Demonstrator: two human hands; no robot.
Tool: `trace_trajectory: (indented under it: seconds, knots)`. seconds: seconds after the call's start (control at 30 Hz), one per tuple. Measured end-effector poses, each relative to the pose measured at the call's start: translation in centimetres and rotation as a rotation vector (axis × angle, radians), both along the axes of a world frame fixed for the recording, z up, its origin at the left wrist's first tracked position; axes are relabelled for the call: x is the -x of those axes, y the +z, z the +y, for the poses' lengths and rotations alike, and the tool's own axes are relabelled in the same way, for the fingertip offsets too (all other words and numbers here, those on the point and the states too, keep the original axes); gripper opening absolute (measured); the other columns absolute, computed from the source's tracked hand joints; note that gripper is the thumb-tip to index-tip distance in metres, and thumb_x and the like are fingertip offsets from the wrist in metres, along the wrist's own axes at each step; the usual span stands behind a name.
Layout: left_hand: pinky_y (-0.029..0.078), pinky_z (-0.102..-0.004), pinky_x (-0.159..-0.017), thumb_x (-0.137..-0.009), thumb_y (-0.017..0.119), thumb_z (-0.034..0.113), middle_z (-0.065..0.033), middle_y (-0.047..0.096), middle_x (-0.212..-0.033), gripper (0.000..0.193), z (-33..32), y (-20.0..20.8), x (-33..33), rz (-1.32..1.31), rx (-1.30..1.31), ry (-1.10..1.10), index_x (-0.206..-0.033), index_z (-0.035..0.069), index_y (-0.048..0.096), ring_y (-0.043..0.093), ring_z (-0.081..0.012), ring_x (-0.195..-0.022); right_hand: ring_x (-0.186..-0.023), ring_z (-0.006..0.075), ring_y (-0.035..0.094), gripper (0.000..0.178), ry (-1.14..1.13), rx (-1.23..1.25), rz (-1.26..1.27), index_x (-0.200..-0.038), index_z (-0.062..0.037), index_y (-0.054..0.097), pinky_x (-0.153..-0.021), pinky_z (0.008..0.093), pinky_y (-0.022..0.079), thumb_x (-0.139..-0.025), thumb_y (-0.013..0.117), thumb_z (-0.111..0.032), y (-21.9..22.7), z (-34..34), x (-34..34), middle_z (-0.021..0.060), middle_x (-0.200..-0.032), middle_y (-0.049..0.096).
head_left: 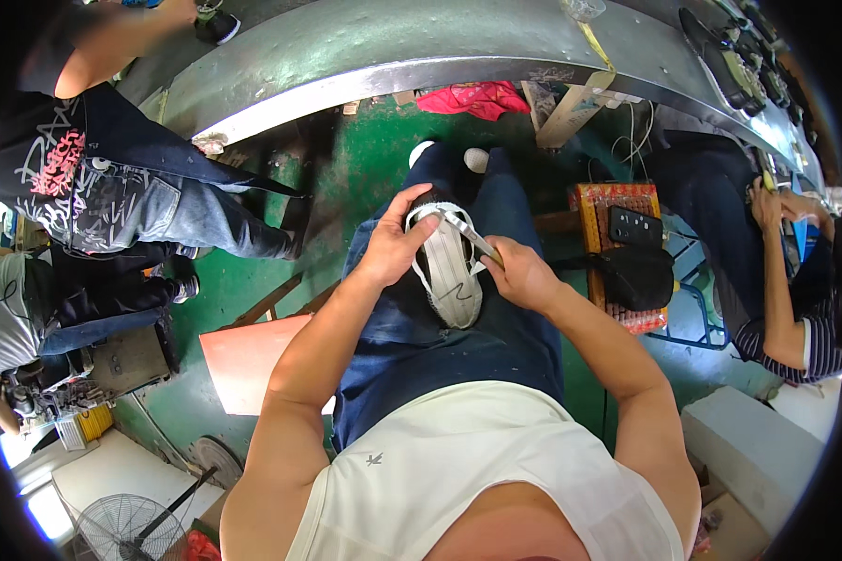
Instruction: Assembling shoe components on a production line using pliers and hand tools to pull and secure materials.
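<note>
A dark shoe upper with a whitish sole side turned up (454,280) rests on my lap, a squiggly dark mark near its closer end. My left hand (398,245) wraps round the far end of the shoe, thumb pressed onto its white rim. In the fist of my right hand (524,273) is a slim metal tool with a brownish handle (475,239). Its pale tip reaches the shoe's rim beside my left thumb; the exact kind of tool cannot be made out.
A curved metal workbench (346,84) spans the far side. At right, a red-orange crate (587,201) carries a phone (634,225) and a black bag (631,278); a seated co-worker's hands (776,206) are beyond. A pink board (253,360), another person (112,187) and a fan (126,528) are left.
</note>
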State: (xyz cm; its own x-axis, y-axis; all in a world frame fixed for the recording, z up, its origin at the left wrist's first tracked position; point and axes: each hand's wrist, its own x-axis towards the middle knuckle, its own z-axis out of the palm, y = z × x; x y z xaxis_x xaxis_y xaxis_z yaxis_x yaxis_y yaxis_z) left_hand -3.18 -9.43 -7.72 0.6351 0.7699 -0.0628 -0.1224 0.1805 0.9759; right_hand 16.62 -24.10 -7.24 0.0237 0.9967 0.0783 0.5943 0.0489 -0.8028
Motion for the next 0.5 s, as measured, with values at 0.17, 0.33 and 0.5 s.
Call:
trace_trajectory:
  seconds: [0.17, 0.33, 0.5]
  knots:
    - [0.044, -0.0264, -0.095, -0.096, 0.07, 0.015, -0.0012, 0.057, -0.116, 0.038, 0.3, 1.3, -0.5, -0.064, 0.282, 0.073, -0.131, 0.007, 0.058, 0.054, -0.0109, -0.106, -0.094, 0.044, 0.065, 0.038, 0.048, 0.139, -0.226, -0.127, 0.0022, 0.054, -0.082, 0.0491, 0.053, -0.09, 0.063, -0.005, 4.1, -1.4, 0.1, 0.0238, -0.106, 0.065]
    - [0.041, -0.0281, -0.102, -0.096, 0.067, 0.012, -0.0042, 0.055, -0.124, 0.04, -0.5, 3.2, 0.1, 0.152, -0.151, 0.052, -0.134, 0.005, 0.054, 0.051, -0.0132, -0.117, -0.09, 0.0311, 0.067, 0.035, 0.323, 0.23, 0.141, -0.124, -0.0024, 0.06, -0.085, 0.0371, 0.051, -0.089, 0.066, -0.009, 8.2, -4.2, -2.9, 0.016, -0.102, 0.066]
    - [0.033, -0.0356, -0.116, -0.091, 0.071, 0.007, -0.0187, 0.041, -0.155, 0.073, -5.3, 8.1, 2.1, 0.138, -0.318, -0.164, -0.154, -0.002, 0.033, 0.04, -0.0232, -0.143, -0.104, 0.0182, 0.061, 0.027, -0.116, -0.159, 0.402, -0.12, -0.0002, 0.053, -0.095, 0.034, 0.047, -0.1, 0.059, -0.018, 6.8, -0.9, -0.1, 0.0122, -0.115, 0.065]
